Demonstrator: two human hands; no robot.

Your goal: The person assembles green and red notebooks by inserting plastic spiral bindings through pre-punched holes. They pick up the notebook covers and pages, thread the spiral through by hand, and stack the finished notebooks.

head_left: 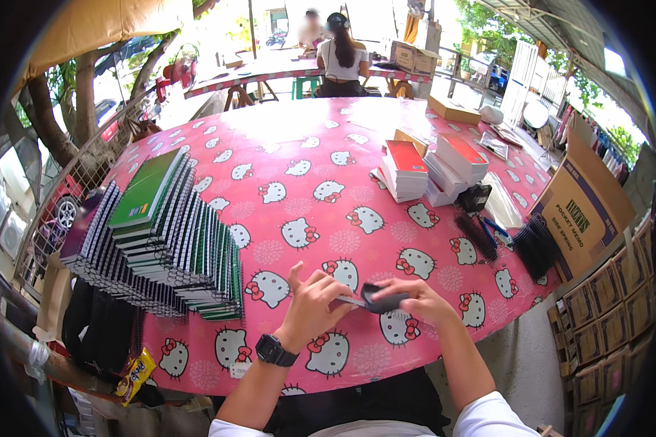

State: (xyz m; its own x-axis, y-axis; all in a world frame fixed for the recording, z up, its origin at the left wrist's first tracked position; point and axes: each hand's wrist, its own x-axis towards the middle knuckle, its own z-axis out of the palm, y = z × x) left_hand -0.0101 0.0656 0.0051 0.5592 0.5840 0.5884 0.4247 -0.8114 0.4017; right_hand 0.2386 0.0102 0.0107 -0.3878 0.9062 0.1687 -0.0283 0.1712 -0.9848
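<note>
Near the front edge of the table, my right hand [414, 298] is closed around a black tool with a rounded end [379, 298]. It resembles an opened stapler, though its exact kind is unclear. My left hand [319, 295] pinches a thin grey metal strip [352, 300] at the tool's left end, with its index finger raised. A tall stack of spiral notebooks [175, 226] stands to the left of my hands, a green cover on top. Farther off at the right are piles of small red-topped pads [407, 167].
A pink cartoon-print cloth [284, 197] covers the table. Black wire coils [536, 247], blue-handled pliers [497, 231] and an open cardboard box [579, 207] are at the right. A yellow snack packet [136, 375] lies at the lower left. Two people sit at the far table [270, 75].
</note>
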